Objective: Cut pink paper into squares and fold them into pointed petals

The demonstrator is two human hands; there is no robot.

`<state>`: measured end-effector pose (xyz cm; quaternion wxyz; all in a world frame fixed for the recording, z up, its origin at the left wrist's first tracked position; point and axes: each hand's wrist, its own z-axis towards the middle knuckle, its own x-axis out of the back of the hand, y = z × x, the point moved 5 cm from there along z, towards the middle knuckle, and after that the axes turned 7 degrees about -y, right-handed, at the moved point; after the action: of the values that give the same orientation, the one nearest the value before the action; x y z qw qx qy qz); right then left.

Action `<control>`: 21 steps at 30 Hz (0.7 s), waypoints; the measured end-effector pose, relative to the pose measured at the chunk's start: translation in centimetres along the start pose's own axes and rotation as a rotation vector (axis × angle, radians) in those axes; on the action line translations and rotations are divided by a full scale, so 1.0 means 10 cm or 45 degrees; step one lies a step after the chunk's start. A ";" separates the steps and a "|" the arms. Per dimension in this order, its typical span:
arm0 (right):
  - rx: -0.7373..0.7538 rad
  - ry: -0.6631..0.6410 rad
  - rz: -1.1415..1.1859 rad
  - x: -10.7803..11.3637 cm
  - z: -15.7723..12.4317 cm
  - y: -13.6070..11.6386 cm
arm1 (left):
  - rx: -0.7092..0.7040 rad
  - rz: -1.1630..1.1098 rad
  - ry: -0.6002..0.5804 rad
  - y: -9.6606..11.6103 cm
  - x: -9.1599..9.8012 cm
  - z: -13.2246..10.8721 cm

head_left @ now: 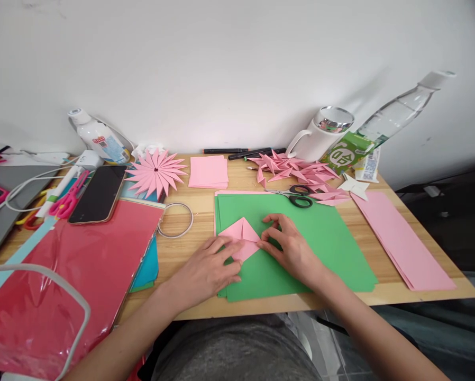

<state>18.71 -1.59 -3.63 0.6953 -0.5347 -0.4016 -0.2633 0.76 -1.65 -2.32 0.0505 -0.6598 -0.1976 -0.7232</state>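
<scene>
A partly folded pink paper square (242, 233) lies turned to a diamond on the stack of green paper (293, 275). Crease lines run across it, and its upper half shows folded flaps. My left hand (211, 264) rests over its left side, fingers stretched out and pressing on the paper. At its right corner, my right hand (287, 243) pinches the edge between thumb and forefinger, the other fingers curled. Beyond the hands lie black-handled scissors (299, 197) on the green stack's far edge.
Pink squares (208, 172), a pink pointed paper wheel (156, 172) and a heap of folded pink pieces (301, 172) lie at the back. A white mug (320, 135) and leaning bottle (404, 108) stand right. Left are a phone (98, 194), red packet (79, 264) and tape roll (175, 236).
</scene>
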 end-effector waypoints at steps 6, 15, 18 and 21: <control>0.023 -0.053 0.039 0.00 0.02 0.03 | 0.048 -0.025 -0.003 0.04 0.05 0.01; 0.015 -0.112 0.150 0.05 0.03 0.04 | 0.036 -0.023 0.042 0.04 0.05 0.00; 0.025 -0.145 0.151 0.05 0.03 0.04 | 0.012 -0.010 0.052 0.04 0.07 0.01; 0.053 -0.150 0.111 0.05 0.02 0.04 | -0.021 -0.012 0.070 0.05 0.10 0.00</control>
<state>19.23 -1.24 -3.44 0.6923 -0.5516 -0.4237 -0.1923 0.82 -1.91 -1.22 0.0470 -0.6391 -0.1933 -0.7430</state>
